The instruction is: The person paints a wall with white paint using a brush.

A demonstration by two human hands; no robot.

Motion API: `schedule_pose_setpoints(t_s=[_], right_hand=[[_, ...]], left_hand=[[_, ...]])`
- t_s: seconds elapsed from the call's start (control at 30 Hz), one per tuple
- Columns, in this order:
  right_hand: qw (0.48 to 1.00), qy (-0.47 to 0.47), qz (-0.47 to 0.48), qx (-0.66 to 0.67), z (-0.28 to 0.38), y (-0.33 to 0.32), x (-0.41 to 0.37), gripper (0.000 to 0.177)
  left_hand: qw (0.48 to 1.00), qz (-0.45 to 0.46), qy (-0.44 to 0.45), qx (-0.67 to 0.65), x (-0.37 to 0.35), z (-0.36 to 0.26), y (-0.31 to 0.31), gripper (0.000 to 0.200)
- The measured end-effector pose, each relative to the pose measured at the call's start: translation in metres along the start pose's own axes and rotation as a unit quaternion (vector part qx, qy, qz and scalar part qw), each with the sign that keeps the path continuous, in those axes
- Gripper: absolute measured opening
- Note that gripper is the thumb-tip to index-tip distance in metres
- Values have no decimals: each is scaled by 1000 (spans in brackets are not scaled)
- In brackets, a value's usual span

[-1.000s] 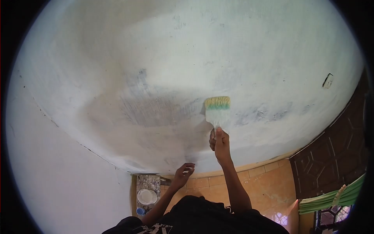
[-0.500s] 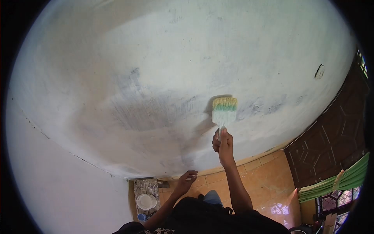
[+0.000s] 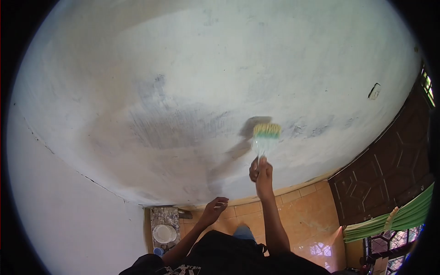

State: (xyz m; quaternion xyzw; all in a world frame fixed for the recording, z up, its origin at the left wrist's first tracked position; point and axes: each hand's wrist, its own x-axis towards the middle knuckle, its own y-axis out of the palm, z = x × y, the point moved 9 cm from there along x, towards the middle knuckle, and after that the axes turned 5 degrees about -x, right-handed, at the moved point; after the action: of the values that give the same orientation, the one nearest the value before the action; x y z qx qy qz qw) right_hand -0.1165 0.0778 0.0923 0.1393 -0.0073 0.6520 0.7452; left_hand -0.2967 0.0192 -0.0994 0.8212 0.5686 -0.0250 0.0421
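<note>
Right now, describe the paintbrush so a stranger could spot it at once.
Start at the big whitish wall filling the view, then find the raised right hand near its lower middle. It holds the paintbrush: wide, flat, with yellow-green bristles, unlike the grey smudges around it.

yellow-green brush bristles point(image 3: 266, 130), grey-streaked white wall point(image 3: 192, 91)

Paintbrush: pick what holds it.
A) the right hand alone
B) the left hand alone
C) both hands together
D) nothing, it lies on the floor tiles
A: the right hand alone grips the paintbrush by its handle, up at the wall, while the left hand sits lower, apart from it.
</note>
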Motion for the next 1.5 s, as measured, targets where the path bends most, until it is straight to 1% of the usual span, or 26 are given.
schedule_pose_setpoints(t_s=[0.13, 0.17, 0.2, 0.23, 0.27, 0.3, 0.33, 0.4, 0.47, 0.5, 0.53, 0.57, 0.67, 0.73, 0.77, 0.83, 0.87, 0.93, 1.0, 1.13, 1.23, 1.33, 1.37, 1.43, 1.47, 1.5], right_hand=[[1000, -6, 15, -23, -23, -9, 21, 52], [997, -46, 8, -65, -46, -16, 19, 53], [998, -12, 2, -66, -74, -22, 10, 55], [992, -12, -13, -128, -111, -33, 1, 55], [998, 37, -10, -58, -118, -29, -19, 54], [988, 144, -36, -52, -139, -34, -36, 54], [989, 145, -15, -12, -132, -29, -45, 53], [996, 91, -6, -2, -100, -29, -33, 52], [998, 16, -16, -54, -37, -30, -5, 52], [999, -11, 1, -40, -7, -26, 10, 52], [999, -38, 18, -28, 14, -26, 20, 53], [999, -35, 19, -30, 13, -31, 27, 53], [999, -11, 20, -45, -25, -50, 41, 52], [998, 25, 15, -60, -85, -67, 16, 51], [985, -3, 12, -174, -129, -82, 6, 51], [960, -22, 6, -277, -147, -89, -11, 51], [963, -19, 4, -270, -147, -93, -16, 51], [982, -12, 5, -189, -85, -83, -19, 51], [999, -1, 5, -38, -21, -75, 6, 51], [999, -6, 13, -43, -20, -88, 41, 52], [997, -16, 13, -80, -100, -112, 24, 52], [985, 112, -8, -133, -137, -125, -19, 52], [989, 99, 11, -110, -134, -124, -17, 49], [994, 75, 45, -64, -88, -114, -15, 43], [997, 66, 35, -36, -65, -111, 0, 42], [999, 19, 49, -6, -30, -104, 15, 43]], left_hand=[[1000, -26, 14, 4, 4, -15, 3, 25], [999, -37, 19, 0, 6, -19, 3, 26], [999, -51, 16, -5, 6, -19, 2, 26], [998, -64, 13, -10, 5, -18, 2, 26], [997, -76, 8, -17, 5, -16, 3, 27], [997, -74, -2, -14, 6, -14, 7, 26], [997, -71, -13, -10, 5, -11, 10, 26], [998, -64, -19, -9, 8, -8, 19, 25], [999, -51, -14, -10, 10, -4, 28, 26], [999, -46, -14, -9, 11, -7, 33, 25], [999, -41, -13, -8, 15, -12, 38, 25], [999, -37, -10, -9, 19, -18, 44, 25], [999, -44, 2, -11, 32, -28, 53, 27], [999, -52, 16, -3, 40, -38, 54, 27], [998, -57, 22, 0, 41, -42, 56, 27], [997, -67, 42, -6, 38, -49, 58, 27], [996, -71, 56, -7, 42, -57, 58, 27], [995, -76, 57, -3, 43, -68, 59, 27], [996, -77, 48, 0, 38, -68, 61, 27], [996, -79, 45, 8, 43, -66, 64, 26], [995, -90, 49, -1, 46, -66, 65, 25], [995, -94, 43, -3, 42, -62, 70, 24], [995, -93, 45, 0, 45, -64, 71, 23], [994, -94, 47, -4, 51, -59, 72, 25], [995, -93, 41, -7, 47, -54, 75, 26], [995, -90, 37, -1, 47, -54, 78, 25]])
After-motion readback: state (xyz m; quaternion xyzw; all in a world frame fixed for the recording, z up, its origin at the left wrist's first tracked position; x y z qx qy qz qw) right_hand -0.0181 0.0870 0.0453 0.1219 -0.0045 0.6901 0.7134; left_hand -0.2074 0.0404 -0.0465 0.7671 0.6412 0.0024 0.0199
